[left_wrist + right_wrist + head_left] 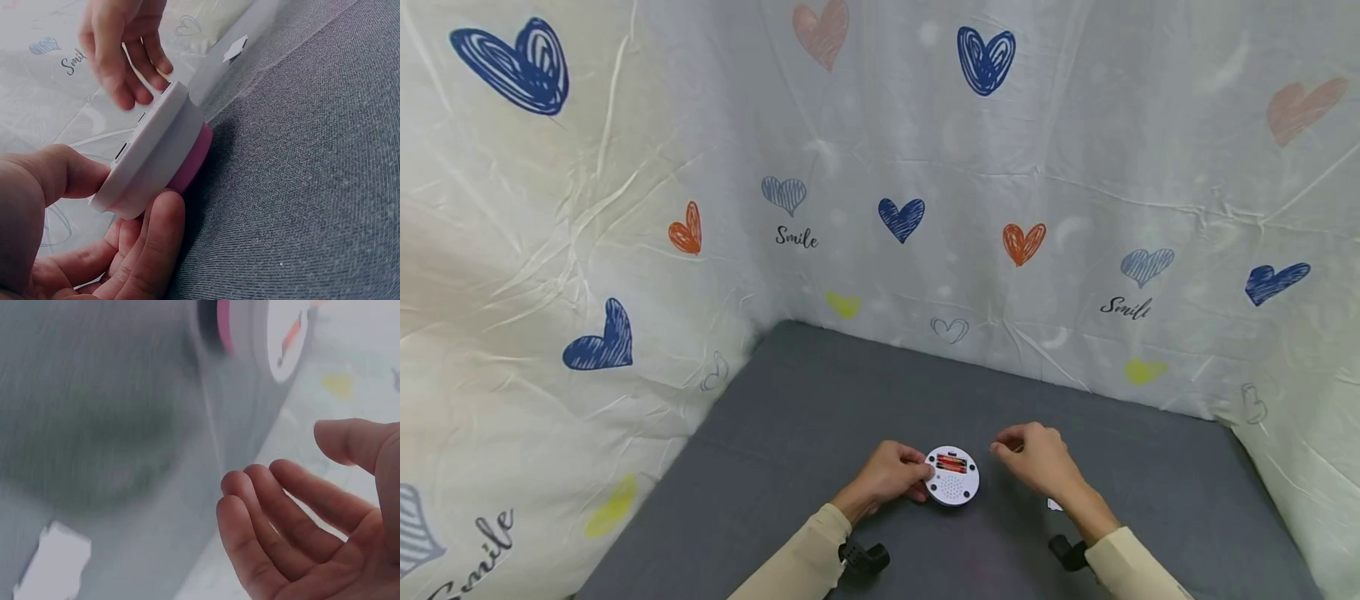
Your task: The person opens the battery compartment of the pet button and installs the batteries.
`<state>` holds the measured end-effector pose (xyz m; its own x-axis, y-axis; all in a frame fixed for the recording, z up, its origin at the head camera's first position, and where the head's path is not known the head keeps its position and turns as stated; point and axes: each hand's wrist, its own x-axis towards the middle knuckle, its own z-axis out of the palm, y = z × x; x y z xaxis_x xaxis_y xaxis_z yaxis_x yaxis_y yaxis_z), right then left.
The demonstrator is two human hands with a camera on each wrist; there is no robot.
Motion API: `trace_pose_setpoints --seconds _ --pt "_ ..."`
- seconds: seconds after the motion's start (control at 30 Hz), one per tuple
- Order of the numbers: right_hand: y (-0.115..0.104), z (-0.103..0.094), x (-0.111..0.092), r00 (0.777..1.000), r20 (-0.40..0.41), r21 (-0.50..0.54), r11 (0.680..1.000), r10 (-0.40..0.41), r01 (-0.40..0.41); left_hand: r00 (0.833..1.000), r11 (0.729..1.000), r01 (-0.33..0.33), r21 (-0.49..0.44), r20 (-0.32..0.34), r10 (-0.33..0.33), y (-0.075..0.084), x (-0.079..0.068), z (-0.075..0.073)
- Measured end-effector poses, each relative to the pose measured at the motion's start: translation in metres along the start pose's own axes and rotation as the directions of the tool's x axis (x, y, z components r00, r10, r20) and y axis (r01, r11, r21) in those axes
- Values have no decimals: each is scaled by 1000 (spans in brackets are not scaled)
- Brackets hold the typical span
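Note:
A round white device (953,492) lies bottom up, with a pink part (195,157) underneath it in the left wrist view. Its open compartment holds red batteries (951,463), beside a patch of small holes and several dark round feet. My left hand (887,477) pinches the device's left edge, thumb on top and fingers below. To the right of it hovers my right hand (1040,460), apart from the device, fingers loosely bent with nothing between them in the right wrist view. A small white battery cover (57,565) lies on the cloth near the right wrist.
Grey cloth (820,392) covers the table. Pale curtains (865,108) printed with hearts hang along its back and sides. Both wrists wear black cameras (865,557).

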<state>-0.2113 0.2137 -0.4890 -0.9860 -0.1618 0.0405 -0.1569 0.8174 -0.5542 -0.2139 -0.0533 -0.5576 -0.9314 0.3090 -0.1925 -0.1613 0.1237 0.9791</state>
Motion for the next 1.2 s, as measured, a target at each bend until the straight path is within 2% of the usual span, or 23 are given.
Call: trace_pose_setpoints --seconds 0.17,0.4,0.63,0.93,1.2 --pt "22 -29 -10 998 -11 -70 995 -68 67 1000 1000 4 -1 0 -4 0 1 0" --pt "45 -47 -20 991 101 -200 974 -91 110 1000 1000 11 0 -7 -11 -1 1 0" --pt "62 -43 -26 980 176 -284 948 -95 143 1000 1000 7 -3 -8 -7 0 1 0" --pt "73 -28 -34 979 173 -355 920 -110 166 1000 1000 8 -6 -8 -8 -2 1 0" --pt "80 -18 -38 978 165 -359 915 -130 182 1000 1000 2 -14 -4 -2 0 0 0"
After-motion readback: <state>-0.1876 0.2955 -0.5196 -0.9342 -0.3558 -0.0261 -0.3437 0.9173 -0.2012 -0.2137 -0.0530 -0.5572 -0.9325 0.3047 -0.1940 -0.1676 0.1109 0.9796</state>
